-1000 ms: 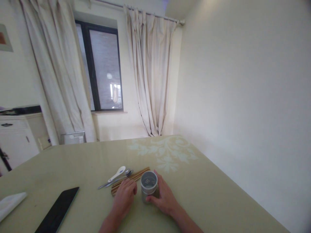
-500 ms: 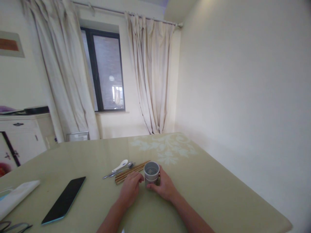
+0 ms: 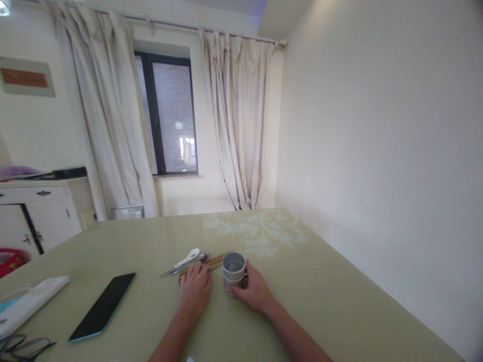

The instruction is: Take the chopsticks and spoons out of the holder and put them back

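Note:
My right hand (image 3: 257,291) is wrapped round a grey cylindrical utensil holder (image 3: 233,274) with small drain holes in its bottom. The holder stands upright and nothing shows inside it. To its left, my left hand (image 3: 195,287) lies over a bundle of wooden chopsticks (image 3: 219,260), fingers stretched out on top of them and covering much of their near end. Just beyond the chopsticks are a white spoon (image 3: 187,258) and some metal cutlery (image 3: 180,268), including a spoon.
On the table's left lie a black phone-like slab (image 3: 103,306), a white packet (image 3: 37,301) and eyeglasses (image 3: 28,347). A wall (image 3: 377,176) runs along the right edge of the table (image 3: 320,301). A white cabinet (image 3: 53,211) stands beyond the left side.
My left hand has moved left, away from the holder and onto the chopsticks. My right hand keeps its grip on the holder. The view has turned slightly left.

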Tool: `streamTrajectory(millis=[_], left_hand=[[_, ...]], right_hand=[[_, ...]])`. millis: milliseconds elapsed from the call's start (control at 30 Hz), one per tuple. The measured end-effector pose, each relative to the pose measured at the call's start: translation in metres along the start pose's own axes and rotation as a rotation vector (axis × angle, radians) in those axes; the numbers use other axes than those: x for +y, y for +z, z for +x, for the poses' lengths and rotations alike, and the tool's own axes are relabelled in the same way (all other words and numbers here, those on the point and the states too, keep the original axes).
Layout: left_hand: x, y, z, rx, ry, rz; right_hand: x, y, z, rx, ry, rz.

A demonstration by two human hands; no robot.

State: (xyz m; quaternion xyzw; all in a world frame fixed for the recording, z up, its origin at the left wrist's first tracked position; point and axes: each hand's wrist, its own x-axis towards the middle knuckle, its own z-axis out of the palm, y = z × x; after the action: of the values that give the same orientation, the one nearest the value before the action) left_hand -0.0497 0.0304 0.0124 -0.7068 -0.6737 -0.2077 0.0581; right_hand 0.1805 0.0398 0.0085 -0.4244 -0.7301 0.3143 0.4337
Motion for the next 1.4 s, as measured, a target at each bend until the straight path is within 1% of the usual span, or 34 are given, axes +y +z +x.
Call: streamTrajectory(millis=[100,300,500,667,800,1033,1233,1333,1400], left_hand=[[0.000,0.000,0.000,0.003,-0.018,-0.011],[-0.006,0.008,0.002,0.014,-0.031,-0.016],[-0.010,0.007,0.003,0.027,-0.082,-0.032],[-0.011,0.007,0.003,0.012,-0.082,-0.060],[-0.013,0.007,0.004,0.025,-0.081,-0.083],[-0.017,0.007,0.004,0.052,-0.085,-0.100],[-0.014,0.003,0.003,0.054,-0.112,-0.075],[-0.013,0.002,0.003,0.062,-0.134,-0.048],[-0.013,0.003,0.003,0.068,-0.139,-0.045]], right_hand=[[0.003,0.001,0.008,-0.023,0.011,-0.021],[0.005,0.007,0.022,0.061,0.073,-0.177],[0.004,0.005,0.021,0.060,-0.005,-0.137],[0.006,0.002,0.020,0.068,-0.029,-0.144],[0.008,-0.005,0.019,0.122,0.017,-0.201],[0.018,-0.024,0.020,0.196,0.088,-0.250],[0.026,-0.038,0.024,0.251,0.152,-0.292],[0.027,-0.043,0.023,0.236,0.140,-0.244],[0.026,-0.043,0.020,0.181,0.105,-0.170]])
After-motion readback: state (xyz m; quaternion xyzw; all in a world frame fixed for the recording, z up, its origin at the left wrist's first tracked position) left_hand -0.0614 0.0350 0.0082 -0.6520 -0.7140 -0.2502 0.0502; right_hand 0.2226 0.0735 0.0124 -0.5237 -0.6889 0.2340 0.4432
